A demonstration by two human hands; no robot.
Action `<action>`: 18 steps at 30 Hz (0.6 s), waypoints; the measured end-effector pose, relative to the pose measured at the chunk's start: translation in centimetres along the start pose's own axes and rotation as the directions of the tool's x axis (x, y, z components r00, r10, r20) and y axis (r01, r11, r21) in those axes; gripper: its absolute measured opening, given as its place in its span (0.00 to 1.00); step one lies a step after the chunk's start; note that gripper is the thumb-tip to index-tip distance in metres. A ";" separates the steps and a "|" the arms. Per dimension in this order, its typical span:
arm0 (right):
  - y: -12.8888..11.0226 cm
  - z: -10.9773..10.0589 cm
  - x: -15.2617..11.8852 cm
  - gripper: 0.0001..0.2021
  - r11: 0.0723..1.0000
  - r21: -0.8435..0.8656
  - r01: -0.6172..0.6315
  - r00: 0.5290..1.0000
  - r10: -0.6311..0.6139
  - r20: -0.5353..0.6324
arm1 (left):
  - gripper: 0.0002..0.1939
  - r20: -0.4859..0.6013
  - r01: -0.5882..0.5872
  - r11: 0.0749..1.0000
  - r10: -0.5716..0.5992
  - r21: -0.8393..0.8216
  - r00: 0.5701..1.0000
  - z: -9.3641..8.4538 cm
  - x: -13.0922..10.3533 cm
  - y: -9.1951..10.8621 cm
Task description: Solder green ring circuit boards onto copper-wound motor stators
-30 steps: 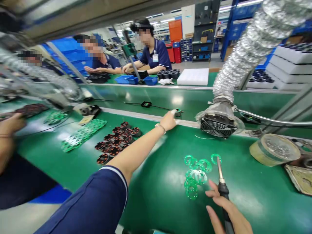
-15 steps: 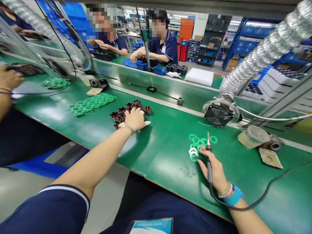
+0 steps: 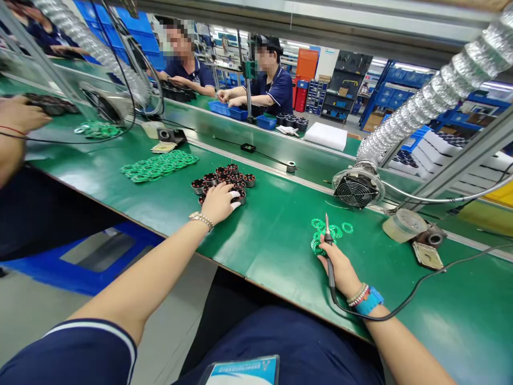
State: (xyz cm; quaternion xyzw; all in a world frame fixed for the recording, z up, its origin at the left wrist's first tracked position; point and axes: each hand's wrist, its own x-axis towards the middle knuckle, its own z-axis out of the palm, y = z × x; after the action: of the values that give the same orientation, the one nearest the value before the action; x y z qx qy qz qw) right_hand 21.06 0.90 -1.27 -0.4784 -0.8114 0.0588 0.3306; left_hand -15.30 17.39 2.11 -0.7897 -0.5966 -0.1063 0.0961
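Note:
My left hand reaches out over the near edge of a cluster of round copper-wound stators on the green bench and touches one of them; whether it grips it I cannot tell. A soldering iron stands tip up in my right hand, its black cord running off to the right. Just beyond that hand lies a small pile of green ring-shaped boards.
A fume fan on a silver duct stands behind the rings, a round tin and sponge tray to its right. More green rings lie left. A neighbour's hand works far left; two people sit across the conveyor.
My left hand came back from a small part at the conveyor edge and settled on the stator cluster. The view pulled back and up; my right hand keeps the iron by the rings.

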 end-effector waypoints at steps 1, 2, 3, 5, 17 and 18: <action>-0.2 -0.1 -0.1 0.16 1.000 0.001 0.004 1.000 -0.004 -0.005 | 0.14 -0.006 -0.004 1.000 0.004 -0.004 1.000 0.1 -0.1 0.2; -0.4 -0.3 -0.2 0.16 1.000 0.003 0.007 1.000 -0.007 -0.010 | 0.14 -0.012 -0.016 1.000 0.016 -0.011 1.000 0.1 -0.3 0.4; -0.7 -0.6 -0.4 0.16 1.000 0.006 0.008 1.000 -0.008 -0.011 | 0.13 -0.015 -0.041 0.999 0.040 -0.021 0.999 0.1 -0.5 0.8; -1.4 -1.3 -1.1 0.17 1.000 0.016 0.004 1.000 -0.004 0.012 | 0.13 -0.007 -0.129 0.990 0.129 -0.064 0.992 -0.1 -1.3 1.8; -1.6 -3.7 -3.5 0.14 0.982 0.027 -0.188 0.975 0.190 -0.118 | 0.21 -0.038 -0.470 0.753 0.512 -0.462 0.858 -4.3 -1.7 16.3; -1.4 -3.8 -3.4 0.14 0.973 0.034 -0.230 0.956 0.232 -0.179 | 0.20 0.013 -0.458 0.731 0.537 -0.506 0.843 -3.7 -0.6 17.9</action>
State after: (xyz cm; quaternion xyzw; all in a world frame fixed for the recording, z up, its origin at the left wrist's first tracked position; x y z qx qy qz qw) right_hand 23.40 -3.48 0.64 -0.5711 -0.7161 0.0583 0.3970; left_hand 1.61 11.00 5.00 -0.9245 -0.3220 -0.1592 -0.1273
